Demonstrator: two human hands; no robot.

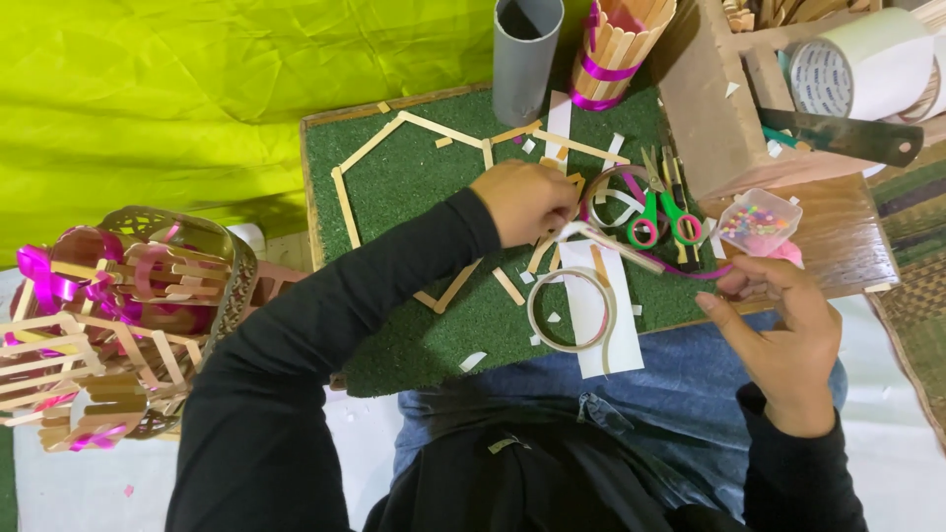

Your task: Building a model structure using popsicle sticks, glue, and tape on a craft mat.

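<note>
While the person sits with a green turf-covered board (394, 335) across the lap, the right hand (783, 340) lies nearest the camera, at the board's right edge. Its fingers are curled, thumb and fingertips pinching one end of a purple ribbon (680, 268). Ribbon runs left from that pinch across the board toward the left hand.

Just left of it, a tape ring (572, 308) lies flat on a white paper strip (601, 325), near the board's front edge. Short wooden sticks (458, 286) lie loose on the turf beside it.

Left hand (527, 202) sits mid-board, knuckles up, fingers closed on a wooden stick (616, 246) wrapped pale; exact grip hidden under the hand. Green-handled scissors (665, 212) lie just right of this hand, touching the ribbon loop. A small clear box of coloured beads (759, 219) sits further right, on the wooden table.

Beyond the left hand, glued sticks form an angular outline (414, 128) on the turf. At the far edge stand a grey tube (522, 59) and a stick-built cup with purple bands (616, 49). Far right: white tape roll (862, 64), saw blade (847, 138).
</note>
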